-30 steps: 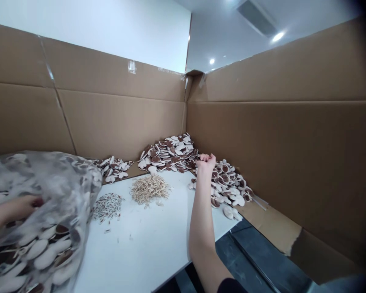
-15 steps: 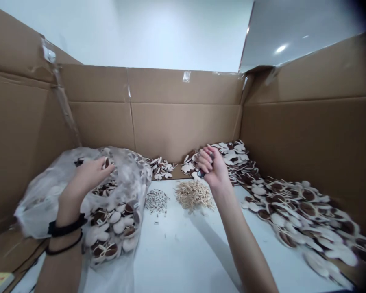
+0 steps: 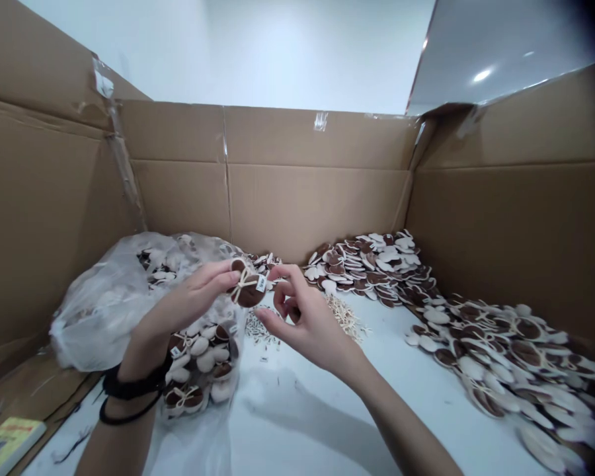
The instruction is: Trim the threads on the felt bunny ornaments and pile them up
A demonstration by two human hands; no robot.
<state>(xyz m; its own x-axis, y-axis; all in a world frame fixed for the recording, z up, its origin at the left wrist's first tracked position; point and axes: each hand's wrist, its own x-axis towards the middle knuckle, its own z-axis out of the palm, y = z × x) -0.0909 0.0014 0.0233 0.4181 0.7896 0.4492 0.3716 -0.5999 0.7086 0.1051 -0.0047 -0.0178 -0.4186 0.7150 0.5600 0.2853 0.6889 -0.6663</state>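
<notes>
Brown and cord-trimmed, a bow-tied patch [image 3: 248,296] is pinched by the left hand [image 3: 196,296] at mid-frame; its white label [image 3: 261,283] cannot be read. Right of it, thumb and forefinger of the right hand [image 3: 317,324] are spread; whether anything is held by the curled fingers cannot be told. Lower left, a yellow box [image 3: 10,448] bears illegible print.

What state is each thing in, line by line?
Brown piece: cord bow tied, white label showing.
Left hand: closed on that piece.
Right hand: thumb and forefinger apart.
Plastic bag: bulging with similar pieces.
Pieces at right: heaped loosely.
Small tags: scattered.
Cord pile: loose, partly hidden.
Cardboard walls: upright, creased.
Yellow box: flat.
</notes>
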